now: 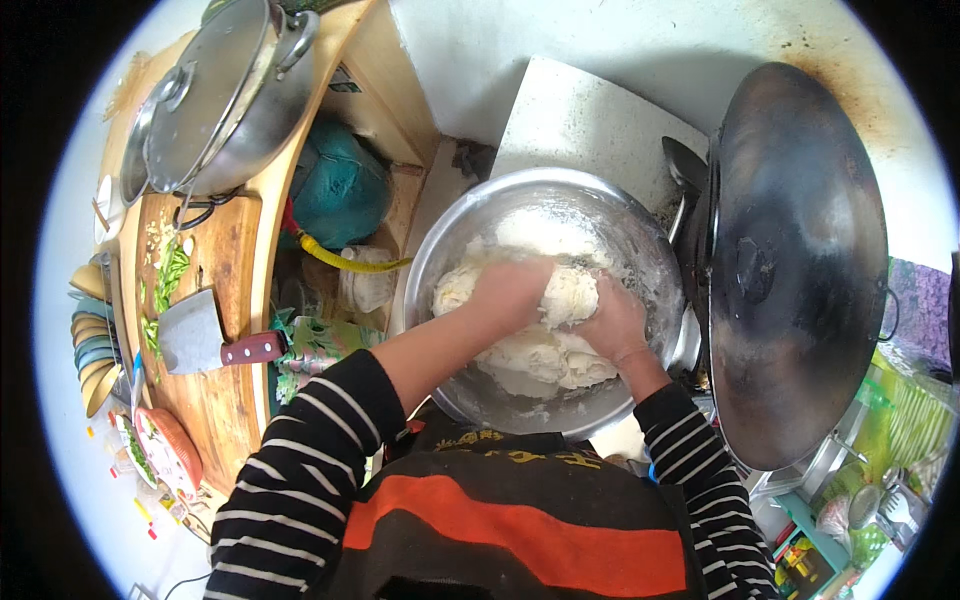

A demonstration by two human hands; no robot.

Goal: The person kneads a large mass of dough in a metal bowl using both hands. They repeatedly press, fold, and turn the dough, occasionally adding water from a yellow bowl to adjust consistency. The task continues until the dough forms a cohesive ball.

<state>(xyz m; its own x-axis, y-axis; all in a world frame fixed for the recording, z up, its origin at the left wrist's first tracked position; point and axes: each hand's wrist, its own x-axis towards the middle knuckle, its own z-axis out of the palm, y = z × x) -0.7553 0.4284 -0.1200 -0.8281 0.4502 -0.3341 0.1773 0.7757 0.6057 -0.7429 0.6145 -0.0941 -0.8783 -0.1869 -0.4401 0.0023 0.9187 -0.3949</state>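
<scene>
A large steel basin (480,206) stands before me, with pale, lumpy dough (536,360) and dry flour (551,229) in it. My left hand (514,294), slightly blurred, is curled against the dough at the basin's middle; its fingertips are hidden. My right hand (613,321) grips the right side of a raised dough lump (570,296) between the hands. More dough lies at the basin's left side and below my hands. Flour and bits of dough cling to the basin's inner wall.
At left, a cleaver (191,334) and cut green vegetables (172,270) lie on a wooden cutting board (236,300), below a lidded steel pot (259,127). A large dark wok lid (795,270) stands upright at right, beside a ladle (684,166). A yellow hose (352,264) reaches the basin's left rim.
</scene>
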